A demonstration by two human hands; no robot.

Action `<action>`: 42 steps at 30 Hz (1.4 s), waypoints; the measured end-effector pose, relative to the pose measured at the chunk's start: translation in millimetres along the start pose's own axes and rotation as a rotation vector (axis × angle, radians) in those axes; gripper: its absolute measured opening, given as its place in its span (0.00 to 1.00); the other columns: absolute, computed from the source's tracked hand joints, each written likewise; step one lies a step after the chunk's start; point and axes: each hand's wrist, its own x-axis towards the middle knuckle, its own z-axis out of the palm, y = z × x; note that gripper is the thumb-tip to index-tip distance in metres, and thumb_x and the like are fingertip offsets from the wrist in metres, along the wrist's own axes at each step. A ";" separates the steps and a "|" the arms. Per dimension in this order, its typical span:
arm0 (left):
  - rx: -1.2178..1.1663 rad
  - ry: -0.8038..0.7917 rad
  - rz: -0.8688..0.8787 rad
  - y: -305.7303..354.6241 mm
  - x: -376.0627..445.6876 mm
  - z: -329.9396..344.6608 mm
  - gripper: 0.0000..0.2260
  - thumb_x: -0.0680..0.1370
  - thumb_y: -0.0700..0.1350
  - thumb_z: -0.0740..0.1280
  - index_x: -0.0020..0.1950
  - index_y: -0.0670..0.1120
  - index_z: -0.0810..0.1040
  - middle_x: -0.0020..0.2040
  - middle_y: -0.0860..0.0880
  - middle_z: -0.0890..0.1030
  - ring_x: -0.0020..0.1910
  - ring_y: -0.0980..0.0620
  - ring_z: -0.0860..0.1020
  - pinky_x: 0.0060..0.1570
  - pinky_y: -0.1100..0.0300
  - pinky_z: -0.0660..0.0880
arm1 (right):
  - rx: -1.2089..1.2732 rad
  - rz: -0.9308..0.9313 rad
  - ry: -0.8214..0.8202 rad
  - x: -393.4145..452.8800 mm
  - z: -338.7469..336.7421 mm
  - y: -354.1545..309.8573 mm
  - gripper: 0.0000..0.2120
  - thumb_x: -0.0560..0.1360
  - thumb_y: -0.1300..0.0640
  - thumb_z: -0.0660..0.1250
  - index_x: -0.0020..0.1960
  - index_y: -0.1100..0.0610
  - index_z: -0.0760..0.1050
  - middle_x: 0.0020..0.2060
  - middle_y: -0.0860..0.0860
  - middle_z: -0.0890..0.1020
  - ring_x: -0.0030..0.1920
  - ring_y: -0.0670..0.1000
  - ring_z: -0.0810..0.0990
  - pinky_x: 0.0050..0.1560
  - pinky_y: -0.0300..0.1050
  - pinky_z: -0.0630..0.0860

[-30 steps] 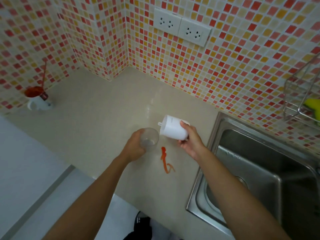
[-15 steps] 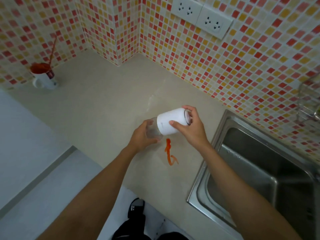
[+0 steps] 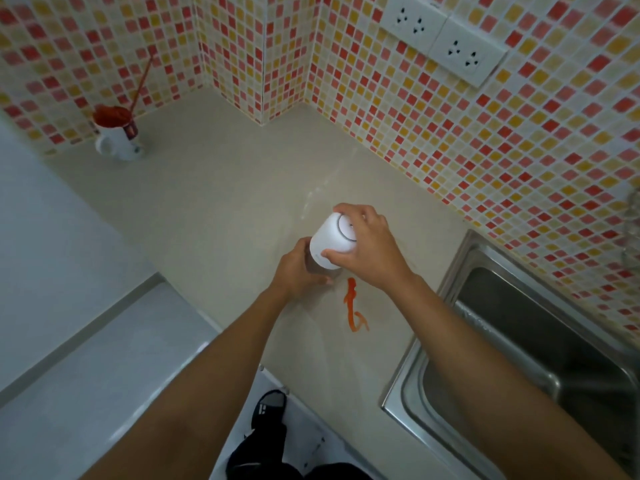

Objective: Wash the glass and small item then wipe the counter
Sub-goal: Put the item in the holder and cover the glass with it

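Swung upright over the glass (image 3: 313,268) in the left hand (image 3: 298,271), the right hand's (image 3: 370,251) gripped white container (image 3: 330,242) seemingly caps it; washing comes next.

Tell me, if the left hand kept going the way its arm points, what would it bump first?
The glass it already grips, with the white cup on top. The left hand points up and right; beyond those lies bare counter, then probably the tiled wall.

Left hand (image 3: 297,269) curled – gripping, right hand (image 3: 369,249) clasping
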 end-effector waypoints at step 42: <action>0.372 -0.095 0.182 11.4 11.5 -12.4 0.37 0.56 0.57 0.79 0.62 0.46 0.77 0.55 0.47 0.79 0.51 0.51 0.76 0.47 0.62 0.68 | 0.431 0.195 -0.198 -14.8 50.6 51.7 0.46 0.62 0.54 0.76 0.72 0.39 0.53 0.60 0.50 0.78 0.57 0.55 0.79 0.59 0.55 0.76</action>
